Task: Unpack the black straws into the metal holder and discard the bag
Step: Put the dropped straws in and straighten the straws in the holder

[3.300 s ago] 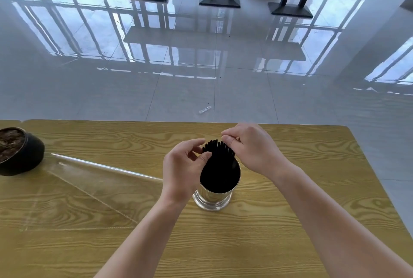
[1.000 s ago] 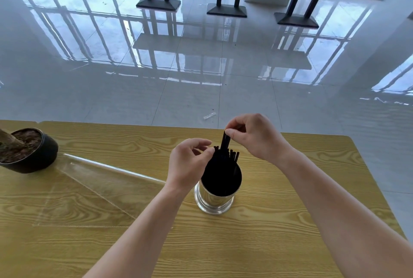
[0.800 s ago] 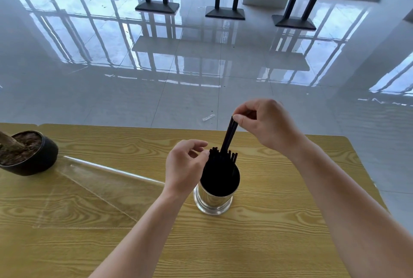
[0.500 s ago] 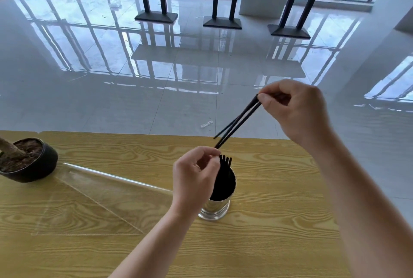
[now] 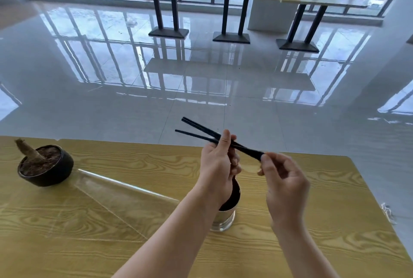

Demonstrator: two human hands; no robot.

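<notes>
head cam | worn, above table (image 5: 335, 210) | facing forward-down | left hand (image 5: 218, 166), right hand (image 5: 285, 180) close

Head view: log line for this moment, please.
left hand: grips black straws mid-length | right hand: pinches their end | metal holder: more inside | bag: flat on table

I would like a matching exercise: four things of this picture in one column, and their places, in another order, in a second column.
Things:
1. loose thin black straws
2. shiny cylindrical metal holder
3. flat clear plastic bag
4. round black pot of soil

Places:
A. flat on the wooden table, left of the holder
B. in the air, held by left hand and right hand
C. far left of the table
D. upright, partly behind the left hand

Pairs: 1-B, 2-D, 3-A, 4-C
</notes>
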